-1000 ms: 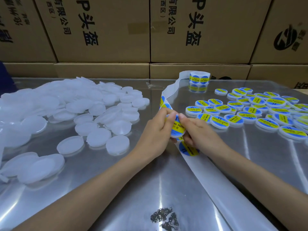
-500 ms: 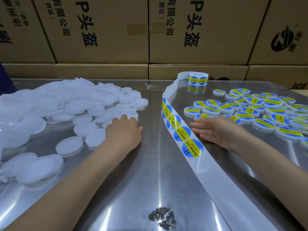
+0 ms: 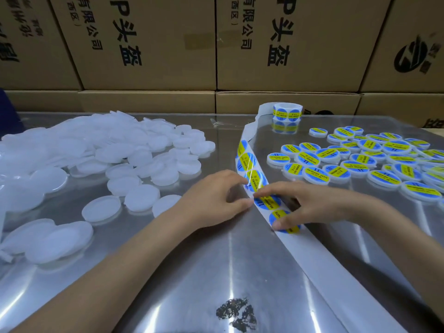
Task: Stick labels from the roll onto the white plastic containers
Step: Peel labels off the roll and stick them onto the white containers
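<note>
Nearest: dark scuffed patch [image 3: 236, 314] on the shiny metal table [image 3: 168, 272]. Bare white backing strip [image 3: 319, 258] runs from the bottom right up toward centre, between the two forearms.

Right hand [image 3: 310, 205] lies across the strip, fingers spread fairly wide: thumb tip pressing on the nearest label [image 3: 288, 218], index fingertip reaching to the next label [image 3: 268, 203] at the strip's left edge. Left hand [image 3: 213, 200] sits just left of the strip, fingers loosely curled, thumb tip at the strip edge beside that same label. Can't tell if a label edge is pinched or lifted.

Labels: round, blue with a yellow band and black print, glossy.

Left: pile of unlabelled white containers [image 3: 101, 159], flat round discs. Right: labelled containers [image 3: 360, 159] spread out. Far: label roll [image 3: 287, 112] standing at the table's back edge, strip curling off it. Cardboard boxes [image 3: 149, 44] stacked behind.
</note>
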`<action>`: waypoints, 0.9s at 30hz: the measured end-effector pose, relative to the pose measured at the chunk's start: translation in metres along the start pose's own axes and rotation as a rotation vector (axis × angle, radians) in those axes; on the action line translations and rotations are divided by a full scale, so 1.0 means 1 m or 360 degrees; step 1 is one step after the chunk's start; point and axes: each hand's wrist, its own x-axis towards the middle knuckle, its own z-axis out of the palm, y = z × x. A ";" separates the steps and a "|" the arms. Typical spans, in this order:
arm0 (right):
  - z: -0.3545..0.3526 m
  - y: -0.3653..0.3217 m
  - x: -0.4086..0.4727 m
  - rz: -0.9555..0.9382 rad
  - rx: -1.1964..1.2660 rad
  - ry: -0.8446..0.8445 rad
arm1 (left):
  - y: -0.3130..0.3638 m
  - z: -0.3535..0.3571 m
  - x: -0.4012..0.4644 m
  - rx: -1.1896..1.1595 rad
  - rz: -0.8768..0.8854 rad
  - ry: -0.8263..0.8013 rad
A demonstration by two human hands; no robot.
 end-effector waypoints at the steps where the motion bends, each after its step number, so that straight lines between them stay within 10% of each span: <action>1: 0.003 0.001 0.002 -0.0018 0.0056 0.0070 | 0.003 0.002 0.000 -0.0063 0.0008 -0.0039; 10: 0.037 0.000 0.029 -0.0172 -0.0045 0.0850 | 0.010 0.013 -0.002 -0.0201 -0.0015 -0.0154; 27: 0.035 -0.011 0.023 -0.0531 -0.0218 0.1283 | -0.004 0.014 0.004 -0.0129 -0.0040 0.0123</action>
